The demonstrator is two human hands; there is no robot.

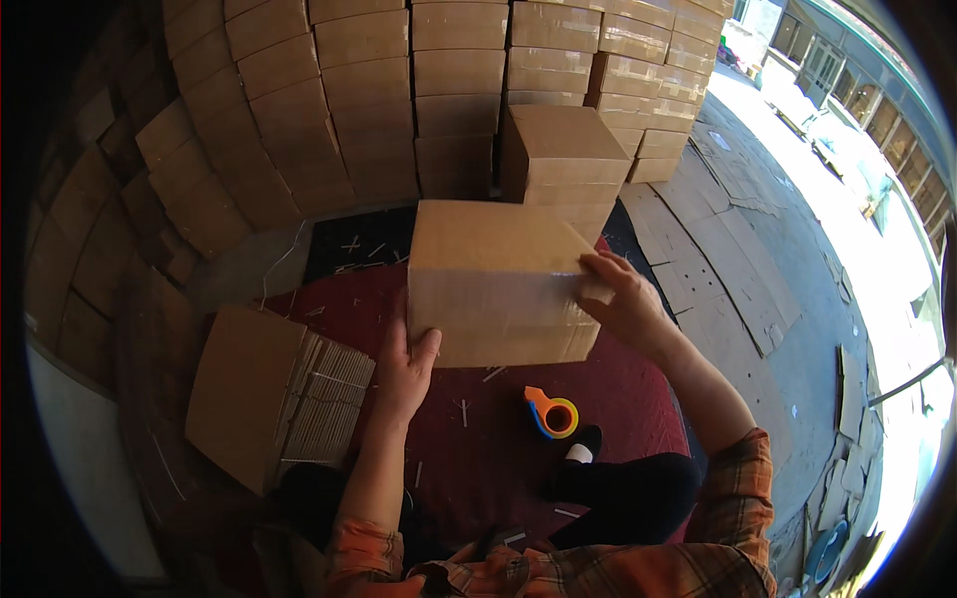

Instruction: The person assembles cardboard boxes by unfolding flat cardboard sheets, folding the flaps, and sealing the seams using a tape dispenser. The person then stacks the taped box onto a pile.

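Between my two hands is a brown cardboard box (493, 299), raised above a dark red cloth, with shiny clear tape along its near face. My left hand (407, 364) grips its left end near the lower corner, thumb on the near face. My right hand (630, 299) is at the right end, fingers bent over the edge and the tape there. An orange tape dispenser (551, 413) with blue and yellow parts lies on the red cloth (498, 448), below the box and close to my foot.
Tall stacks of cardboard boxes (364, 100) line the back. Another box (573, 154) stands just behind the held one. At the left lies a tied bundle of flat cardboard (324, 399). Flattened cardboard sheets (713, 259) cover the floor to the right. White scraps dot the cloth.
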